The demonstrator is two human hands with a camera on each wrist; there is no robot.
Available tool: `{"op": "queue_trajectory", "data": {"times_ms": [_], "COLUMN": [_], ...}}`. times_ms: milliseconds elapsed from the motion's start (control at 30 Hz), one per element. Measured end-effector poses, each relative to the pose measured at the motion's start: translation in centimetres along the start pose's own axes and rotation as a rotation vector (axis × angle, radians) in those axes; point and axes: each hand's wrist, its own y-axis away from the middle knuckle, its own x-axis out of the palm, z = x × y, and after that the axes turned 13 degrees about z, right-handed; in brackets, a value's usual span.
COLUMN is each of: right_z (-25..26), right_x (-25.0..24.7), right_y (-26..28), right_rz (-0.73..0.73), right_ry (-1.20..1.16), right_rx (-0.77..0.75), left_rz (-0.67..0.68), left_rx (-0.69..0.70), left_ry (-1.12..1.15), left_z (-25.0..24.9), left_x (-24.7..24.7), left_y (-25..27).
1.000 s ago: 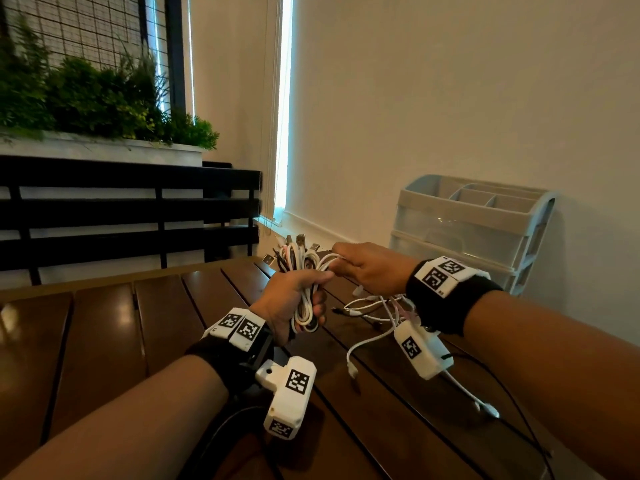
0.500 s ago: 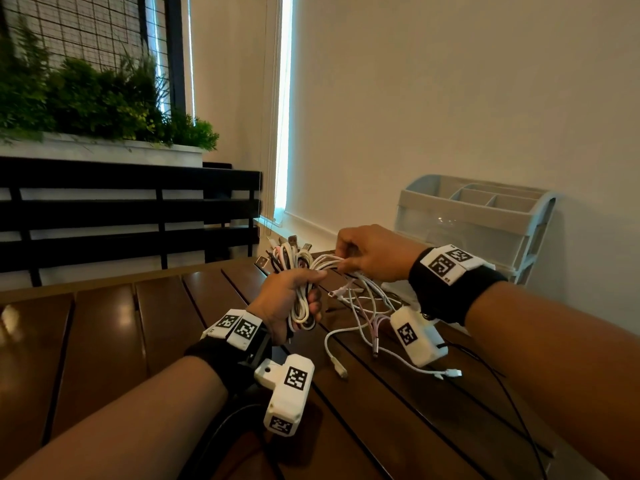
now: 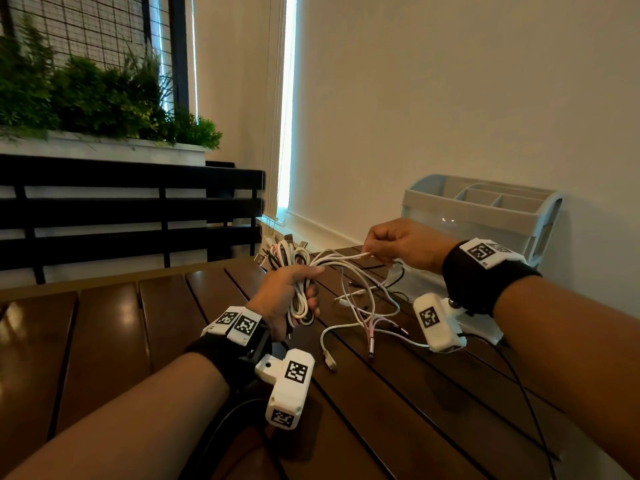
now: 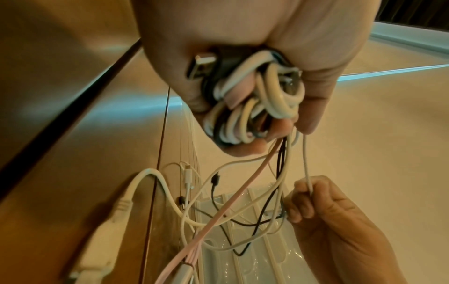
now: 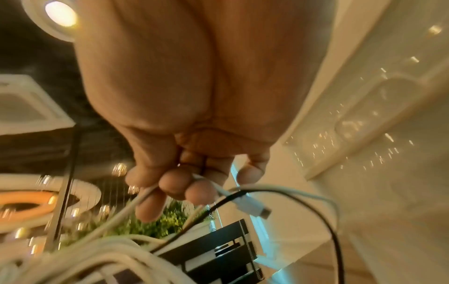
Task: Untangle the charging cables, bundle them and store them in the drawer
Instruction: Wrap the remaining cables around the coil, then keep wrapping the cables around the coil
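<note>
My left hand (image 3: pixel 287 296) grips a folded bundle of white, pink and black charging cables (image 3: pixel 294 261) upright above the wooden table; the left wrist view shows the loops of the bundle (image 4: pixel 252 100) packed in my fist. My right hand (image 3: pixel 405 244) is raised to the right of it and pinches a thin white cable (image 3: pixel 346 256) stretched from the bundle; the same white cable (image 4: pixel 306 169) runs up to my fist (image 4: pixel 243 48). Loose cable ends (image 3: pixel 363 317) hang down and trail on the table. The grey drawer organiser (image 3: pixel 485 216) stands against the wall behind my right hand.
The dark slatted wooden table (image 3: pixel 104 341) stretches left and forward. A black bench back (image 3: pixel 121 216) and a planter with green plants (image 3: pixel 86 98) stand beyond its far edge. The wall runs along the right side.
My right hand has risen and moved right, pulling a white cable taut out of the bundle. The loose ends have lifted and slid along the table. My left hand stays in place.
</note>
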Motion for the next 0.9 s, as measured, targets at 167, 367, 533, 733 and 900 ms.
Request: {"op": "queue_trajectory", "data": {"times_ms": [167, 367, 533, 733, 900], "right_z": [-0.2, -0.4, -0.9, 2.3, 3.1], "right_x": [-0.7, 0.5, 2.8, 1.5, 4.4], "right_y": [-0.7, -0.4, -1.7, -1.2, -1.6], "right_rz": [-0.042, -0.063, 0.011, -0.149, 0.117], "right_ry": [0.521, 0.458, 0.563, 0.513, 0.387], "right_rx": [0.175, 0.262, 0.462, 0.22, -0.036], "left_rz": [-0.002, -0.004, 0.034, 0.024, 0.072], "left_rx": [-0.013, -0.014, -0.037, -0.002, 0.01], "left_ry": [-0.022, -0.045, -0.1, -0.073, -0.024], "left_z": [0.1, 0.2, 0.8, 0.0, 0.1], "left_x": [-0.1, -0.1, 0.3, -0.4, 0.1], "left_y": [0.0, -0.1, -0.2, -0.1, 0.1]}}
